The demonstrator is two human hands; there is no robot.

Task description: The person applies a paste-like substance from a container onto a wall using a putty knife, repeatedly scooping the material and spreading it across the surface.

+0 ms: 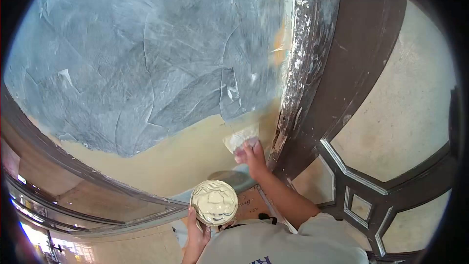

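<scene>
My left hand (197, 231) is closed around the side of a round tub of cream-coloured putty (214, 201), held near my body with its top uncovered. The putty's surface is ridged and uneven. My right hand (253, 158) grips a putty knife (240, 138), its wide blade against the lower right of the wall, close to the frame. The knife's handle is mostly hidden by my fingers. Most of the wall (181, 58) carries a blue-grey coat with raised trowel lines. Below that coat runs a smoother beige band (146, 171), where the blade lies.
A dark, scuffed frame (307, 54) with chipped paint borders the wall on the right. Beyond it stands a dark panelled door (356, 88) with pale inserts. Dark trim (97, 176) edges the wall at lower left. A brown cardboard piece (249, 204) with handwriting lies below.
</scene>
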